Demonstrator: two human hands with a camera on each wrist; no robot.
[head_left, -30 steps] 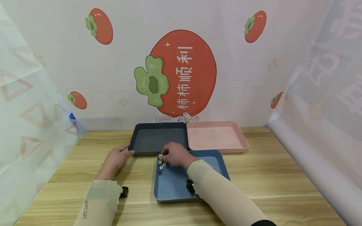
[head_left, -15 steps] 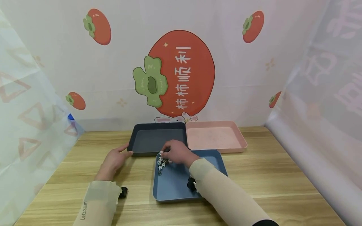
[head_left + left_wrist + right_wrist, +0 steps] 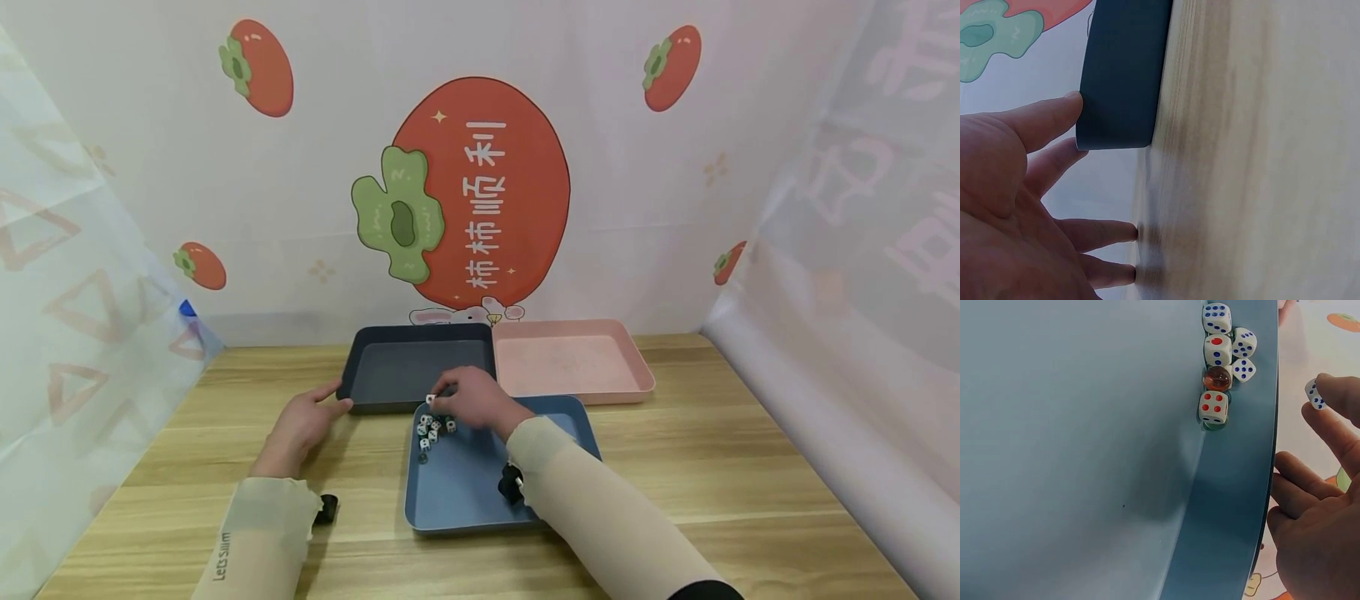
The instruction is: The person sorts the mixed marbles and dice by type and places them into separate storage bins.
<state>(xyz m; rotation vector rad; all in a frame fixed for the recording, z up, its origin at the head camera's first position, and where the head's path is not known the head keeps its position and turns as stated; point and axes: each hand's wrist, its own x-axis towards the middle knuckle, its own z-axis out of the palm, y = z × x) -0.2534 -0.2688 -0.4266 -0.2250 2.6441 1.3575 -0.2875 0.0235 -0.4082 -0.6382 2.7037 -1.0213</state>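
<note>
Between thumb and index finger, my right hand (image 3: pixel 477 397) pinches a white die (image 3: pixel 1314 394) with blue dots. The hand is over the far left edge of the blue tray (image 3: pixel 465 492). Several white dice (image 3: pixel 1214 407) with red and blue dots lie in that tray's far left corner, among them a reddish-brown glass marble (image 3: pixel 1217 379). Part of a greenish round piece (image 3: pixel 1216 425) shows beside one die. My left hand (image 3: pixel 303 425) touches the near left corner of the dark tray (image 3: pixel 405 375) with thumb and index finger, the other fingers spread and reaching the table.
Beside the dark tray stands a pink tray (image 3: pixel 573 362), their sides together. Both are behind the blue tray on the wooden table (image 3: pixel 720 467). A white printed cloth (image 3: pixel 300 183) rises behind the table and at both sides.
My right hand has risen slightly and moved toward the dark tray, lifting the die off the cluster in the blue tray. My left hand stays at the dark tray's corner.
</note>
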